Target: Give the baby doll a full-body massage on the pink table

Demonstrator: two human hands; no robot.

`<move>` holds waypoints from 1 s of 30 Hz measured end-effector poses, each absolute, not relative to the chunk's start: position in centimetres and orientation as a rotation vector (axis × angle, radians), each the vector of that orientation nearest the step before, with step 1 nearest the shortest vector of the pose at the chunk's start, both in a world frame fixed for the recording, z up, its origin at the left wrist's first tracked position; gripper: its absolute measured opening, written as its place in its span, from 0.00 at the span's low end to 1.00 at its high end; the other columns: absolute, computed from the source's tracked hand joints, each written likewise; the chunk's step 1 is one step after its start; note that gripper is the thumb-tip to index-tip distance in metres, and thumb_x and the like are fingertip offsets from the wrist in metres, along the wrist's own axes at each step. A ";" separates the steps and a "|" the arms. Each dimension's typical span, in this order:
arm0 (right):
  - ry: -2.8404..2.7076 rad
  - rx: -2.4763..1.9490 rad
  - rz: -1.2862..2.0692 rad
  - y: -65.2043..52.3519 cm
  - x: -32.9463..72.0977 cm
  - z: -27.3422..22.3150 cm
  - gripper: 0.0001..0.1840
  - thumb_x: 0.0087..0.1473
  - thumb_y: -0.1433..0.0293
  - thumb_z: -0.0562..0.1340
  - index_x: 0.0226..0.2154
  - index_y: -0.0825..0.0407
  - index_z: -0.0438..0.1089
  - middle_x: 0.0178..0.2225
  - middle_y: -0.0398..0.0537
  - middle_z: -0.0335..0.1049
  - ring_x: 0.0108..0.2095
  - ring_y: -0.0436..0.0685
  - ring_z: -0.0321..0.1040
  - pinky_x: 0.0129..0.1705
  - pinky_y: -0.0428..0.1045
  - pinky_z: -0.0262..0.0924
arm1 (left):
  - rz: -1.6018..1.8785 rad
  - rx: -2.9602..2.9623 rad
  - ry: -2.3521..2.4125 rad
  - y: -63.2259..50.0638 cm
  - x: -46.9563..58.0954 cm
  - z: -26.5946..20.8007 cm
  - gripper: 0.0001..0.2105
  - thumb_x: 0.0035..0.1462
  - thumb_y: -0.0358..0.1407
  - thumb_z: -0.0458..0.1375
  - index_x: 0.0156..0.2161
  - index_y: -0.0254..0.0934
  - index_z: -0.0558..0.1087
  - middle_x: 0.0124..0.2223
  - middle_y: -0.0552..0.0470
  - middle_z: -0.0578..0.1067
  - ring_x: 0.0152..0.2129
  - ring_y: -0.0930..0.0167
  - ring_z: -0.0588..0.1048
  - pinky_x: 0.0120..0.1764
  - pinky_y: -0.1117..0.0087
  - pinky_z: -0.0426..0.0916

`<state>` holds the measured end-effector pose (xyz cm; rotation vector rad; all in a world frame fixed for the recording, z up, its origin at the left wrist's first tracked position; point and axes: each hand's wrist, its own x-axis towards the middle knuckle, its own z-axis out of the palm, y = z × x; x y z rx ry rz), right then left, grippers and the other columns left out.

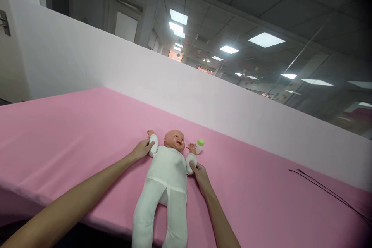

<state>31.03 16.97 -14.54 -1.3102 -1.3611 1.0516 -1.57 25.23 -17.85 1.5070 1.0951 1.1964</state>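
A baby doll [167,166] in white cloth lies on its back on the pink-covered table [232,197], its head away from me and its legs toward me. Both its arms are raised beside its head. My left hand [143,149] grips the doll's arm on the left, thumb on top of the white sleeve. On the other side, my right hand [201,174] holds the doll's other arm near the elbow, thumb across the sleeve. The undersides of my fingers are partly hidden. Just beyond the doll's right-side hand is a small bottle with a green cap [200,144].
A low white wall [186,93] runs along the table's back edge, with glass above it. Thin black cables [328,190] lie on the table at the right. A door with a handle [5,23] is at the far left.
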 end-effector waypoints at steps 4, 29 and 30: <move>-1.341 -1.218 1.105 16.5 31.3 -14.4 0.28 0.46 0.46 0.74 0.39 0.53 0.80 0.38 0.51 0.81 0.38 0.62 0.74 0.44 0.54 0.67 | 1.172 1.436 0.808 24.2 -2.9 -16.3 0.21 0.55 0.53 0.66 0.37 0.34 0.76 0.34 0.47 0.77 0.30 0.66 0.74 0.34 0.68 0.67; -1.277 -1.230 1.006 16.6 30.4 -14.8 0.31 0.47 0.46 0.74 0.44 0.52 0.79 0.43 0.54 0.82 0.42 0.65 0.77 0.45 0.56 0.70 | 1.253 1.552 0.910 24.7 -1.1 -17.4 0.25 0.62 0.58 0.56 0.42 0.34 0.74 0.34 0.50 0.75 0.31 0.67 0.72 0.34 0.69 0.65; -1.278 -1.235 1.019 16.6 30.4 -14.7 0.30 0.48 0.47 0.73 0.45 0.52 0.79 0.43 0.54 0.82 0.42 0.65 0.77 0.46 0.56 0.69 | 1.246 1.559 0.964 24.7 -1.0 -17.4 0.25 0.62 0.59 0.56 0.37 0.35 0.73 0.31 0.51 0.74 0.28 0.68 0.70 0.32 0.69 0.63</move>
